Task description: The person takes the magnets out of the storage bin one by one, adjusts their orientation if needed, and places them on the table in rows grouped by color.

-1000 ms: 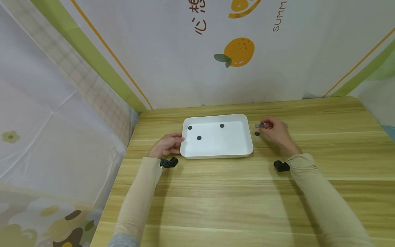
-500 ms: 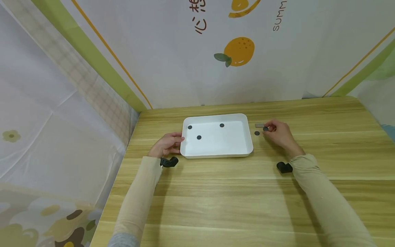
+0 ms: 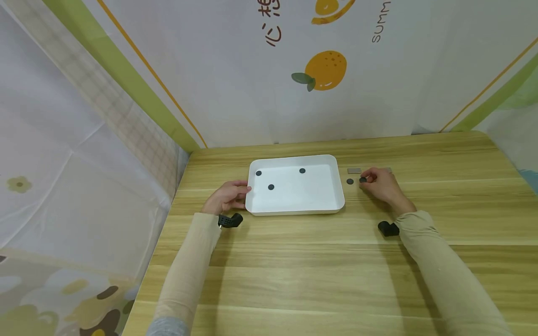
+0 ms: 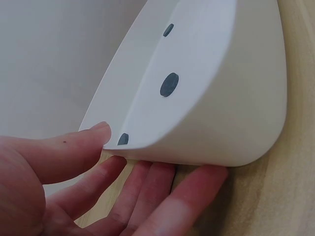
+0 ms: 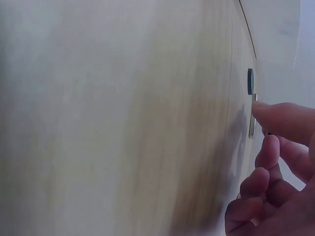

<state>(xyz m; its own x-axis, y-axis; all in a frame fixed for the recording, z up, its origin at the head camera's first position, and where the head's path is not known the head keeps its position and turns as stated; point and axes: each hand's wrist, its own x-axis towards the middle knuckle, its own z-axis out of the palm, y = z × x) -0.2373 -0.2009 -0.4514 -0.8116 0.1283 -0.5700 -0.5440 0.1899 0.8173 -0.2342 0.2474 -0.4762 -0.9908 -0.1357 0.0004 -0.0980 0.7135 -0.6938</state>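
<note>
A shallow white tray (image 3: 299, 200) lies on the wooden table. My left hand (image 3: 227, 197) grips its left wall: in the left wrist view the thumb rests on the rim and the fingers lie against the outside. Several dark round discs are about; one disc (image 3: 271, 187), another disc (image 3: 258, 173) and a third disc (image 3: 302, 171) lie inside the tray. Right of the tray, my right hand (image 3: 381, 186) pinches a dark disc (image 3: 363, 179) between thumb and fingertips, low over the table; the right wrist view mostly hides it. Beside it lies a loose disc (image 3: 350, 181).
A flat grey rectangular bar (image 3: 354, 171) lies just behind the loose disc. Another grey bar (image 3: 388, 170) shows partly behind my right hand. Beyond the table's back edge hangs a white cloth (image 3: 235, 93) printed with fruit.
My right hand has moved slightly right and toward me with the pinched disc, off the near grey bar, which now shows whole. Left hand and tray stay put.
</note>
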